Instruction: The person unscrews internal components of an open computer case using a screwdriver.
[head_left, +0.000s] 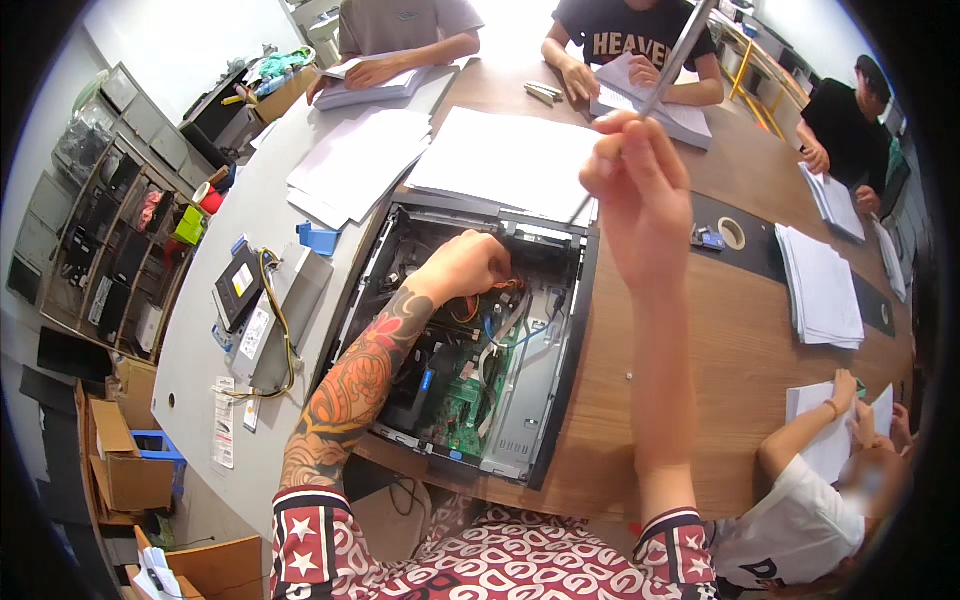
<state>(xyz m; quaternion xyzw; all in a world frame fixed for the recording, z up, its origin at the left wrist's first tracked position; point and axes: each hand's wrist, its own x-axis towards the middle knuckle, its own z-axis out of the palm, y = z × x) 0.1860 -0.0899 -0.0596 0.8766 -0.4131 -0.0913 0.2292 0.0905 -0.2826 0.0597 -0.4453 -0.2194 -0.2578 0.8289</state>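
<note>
An opened desktop computer case [566, 380] lies on the table in front of me, with a green circuit board [463, 400], grey and blue cables and a black cooler housing inside. My left hand [470, 264] reaches into its far half. The fingers curl closed beside a bundle of orange and red wires [510, 287]; what they pinch is hidden. My right hand [640, 180] is raised to the right above the case, its fingertips closed on a long slim metal tool [684, 48]. The tool slants from the upper right, and a thin end shows below the fingers.
To the left lie a metal power supply [262, 335] with yellow and black cables, a drive [238, 288] and a blue plastic part [318, 238]. Paper stacks [500, 160] sit beyond the case. A tape roll [731, 233] lies right. Several people handle papers around the table.
</note>
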